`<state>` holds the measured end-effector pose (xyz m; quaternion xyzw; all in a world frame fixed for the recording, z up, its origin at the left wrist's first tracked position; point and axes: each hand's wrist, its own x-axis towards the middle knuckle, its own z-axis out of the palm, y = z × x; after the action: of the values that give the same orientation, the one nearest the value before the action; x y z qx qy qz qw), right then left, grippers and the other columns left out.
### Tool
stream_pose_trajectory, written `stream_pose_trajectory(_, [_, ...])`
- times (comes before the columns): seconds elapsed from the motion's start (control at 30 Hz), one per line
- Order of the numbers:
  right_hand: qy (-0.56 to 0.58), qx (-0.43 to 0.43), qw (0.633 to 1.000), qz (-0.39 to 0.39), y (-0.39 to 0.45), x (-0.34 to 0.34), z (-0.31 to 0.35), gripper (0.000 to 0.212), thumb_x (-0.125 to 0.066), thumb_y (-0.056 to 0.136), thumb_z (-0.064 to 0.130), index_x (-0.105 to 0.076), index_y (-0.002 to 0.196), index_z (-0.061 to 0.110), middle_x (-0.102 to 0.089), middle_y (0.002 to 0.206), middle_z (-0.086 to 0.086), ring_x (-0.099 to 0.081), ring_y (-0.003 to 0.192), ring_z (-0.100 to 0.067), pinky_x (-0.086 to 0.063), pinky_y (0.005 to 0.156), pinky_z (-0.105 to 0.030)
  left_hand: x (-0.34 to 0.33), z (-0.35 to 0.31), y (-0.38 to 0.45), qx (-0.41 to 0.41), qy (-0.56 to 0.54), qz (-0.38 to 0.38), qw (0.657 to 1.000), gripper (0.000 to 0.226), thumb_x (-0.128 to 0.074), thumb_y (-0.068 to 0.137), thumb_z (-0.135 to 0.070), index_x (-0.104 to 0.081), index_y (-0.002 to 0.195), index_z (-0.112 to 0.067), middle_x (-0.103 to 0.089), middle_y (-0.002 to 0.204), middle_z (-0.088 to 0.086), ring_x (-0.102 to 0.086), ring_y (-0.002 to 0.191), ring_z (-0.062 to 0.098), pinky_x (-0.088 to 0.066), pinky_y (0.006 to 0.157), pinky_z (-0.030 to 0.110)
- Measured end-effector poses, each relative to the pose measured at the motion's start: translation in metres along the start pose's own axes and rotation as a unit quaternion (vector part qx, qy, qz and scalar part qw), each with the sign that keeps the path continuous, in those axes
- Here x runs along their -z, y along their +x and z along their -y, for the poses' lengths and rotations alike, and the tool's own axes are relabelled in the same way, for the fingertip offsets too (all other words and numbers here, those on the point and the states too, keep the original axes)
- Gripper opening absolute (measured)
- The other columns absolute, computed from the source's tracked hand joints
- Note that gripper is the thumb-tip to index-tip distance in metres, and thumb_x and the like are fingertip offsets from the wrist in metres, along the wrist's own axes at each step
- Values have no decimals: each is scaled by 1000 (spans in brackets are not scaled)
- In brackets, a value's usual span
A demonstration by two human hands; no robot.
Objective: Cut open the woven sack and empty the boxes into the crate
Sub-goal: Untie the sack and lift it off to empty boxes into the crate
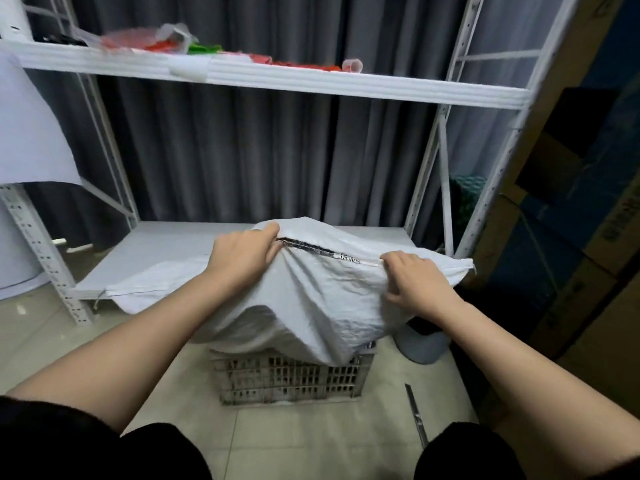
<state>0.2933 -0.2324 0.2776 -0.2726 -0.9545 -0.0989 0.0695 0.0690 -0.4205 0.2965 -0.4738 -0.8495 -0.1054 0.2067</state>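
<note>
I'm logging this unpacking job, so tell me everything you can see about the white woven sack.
The white woven sack looks like crinkled plastic weave. It is slit along the top, with a printed box edge showing in the gap. It slumps over the grey slotted crate, its back on the low shelf. The left hand and right hand each grip the cloth beside the slit.

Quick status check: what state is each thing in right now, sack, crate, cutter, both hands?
Sack: slit open along the top, draped over the crate.
Crate: upright on the floor, contents hidden by the sack.
Cutter: lying on the floor, untouched.
Left hand: grips the sack's edge.
Right hand: grips the sack's edge.
</note>
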Motion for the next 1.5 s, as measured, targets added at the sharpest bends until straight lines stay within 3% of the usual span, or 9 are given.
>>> stream_pose_trajectory(0.13, [30, -10, 998, -49, 27, 11, -3, 8, -52, 86, 21, -46, 91, 18, -60, 102, -9, -55, 98, -32, -35, 70, -36, 1, 11, 1, 32, -36, -24, 999, 24, -37, 98, -41, -43, 97, -18, -68, 92, 7, -61, 85, 33, -33, 59, 32])
stream_pose_trajectory(0.27, [37, -23, 980, -195, 69, 48, 1, 7, -50, 87, 16, -51, 93, 11, -63, 86, -14, -56, 89, -36, -32, 67, -38, 17, 32, 31, 75, -14, 2, 997, 24, -38, 96, -38, -48, 101, -17, -65, 106, 16, -62, 95, 38, -40, 68, 36])
stream_pose_trajectory(0.4, [132, -114, 908, -381, 97, 79, 7, 6, -54, 83, 15, -54, 87, 10, -60, 82, -10, -53, 83, -35, -32, 68, -39, 47, 35, 66, 126, -90, -162, 975, 23, -42, 95, -37, -47, 95, -14, -61, 100, 11, -59, 88, 36, -40, 68, 38])
stream_pose_trajectory(0.57, [113, -95, 981, -129, 94, 53, -10, 12, -50, 90, 23, -47, 95, 13, -57, 85, -10, -54, 81, -34, -36, 63, -36, 26, 34, 75, 81, -41, 30, 995, 18, -38, 95, -30, -46, 101, -14, -63, 106, 16, -59, 91, 37, -39, 69, 37])
stream_pose_trajectory(0.8, [233, -126, 869, -417, 121, 79, -9, 4, -45, 84, 12, -48, 85, 9, -54, 89, -12, -48, 83, -30, -34, 68, -40, 48, 20, 103, 169, -198, -244, 934, 18, -42, 94, -24, -47, 102, -8, -59, 105, 14, -56, 90, 41, -38, 69, 41])
stream_pose_trajectory(0.93, [97, -78, 985, -121, 114, 40, -23, 14, -48, 80, 4, -42, 82, 16, -55, 89, -12, -57, 91, -32, -36, 68, -37, 18, 22, 92, 41, 3, 6, 999, 17, -42, 93, -12, -42, 110, -10, -61, 108, 16, -61, 90, 40, -41, 68, 40])
stream_pose_trajectory(1.2, [181, -169, 883, -398, 116, 63, -22, 10, -45, 84, 0, -48, 85, 10, -51, 94, -9, -46, 88, -29, -27, 61, -34, 35, 19, 112, 90, -161, -200, 962, 13, -40, 87, -6, -44, 99, -8, -51, 104, 14, -54, 79, 44, -42, 67, 47])
stream_pose_trajectory(1.33, [148, -142, 951, -231, 104, 23, -27, 8, -48, 85, 4, -51, 89, 11, -50, 107, -9, -53, 88, -32, -30, 59, -32, 17, 21, 100, 50, -20, -56, 997, 15, -39, 89, -1, -42, 102, -8, -50, 100, 13, -60, 79, 42, -40, 61, 40])
stream_pose_trajectory(1.5, [189, -66, 965, -171, 92, 17, -17, 6, -54, 85, 14, -49, 86, 12, -46, 111, -4, -54, 87, -27, -32, 61, -30, 1, 25, 82, 53, -16, -58, 997, 15, -39, 89, 1, -42, 102, -7, -47, 105, 13, -56, 67, 38, -39, 58, 38])
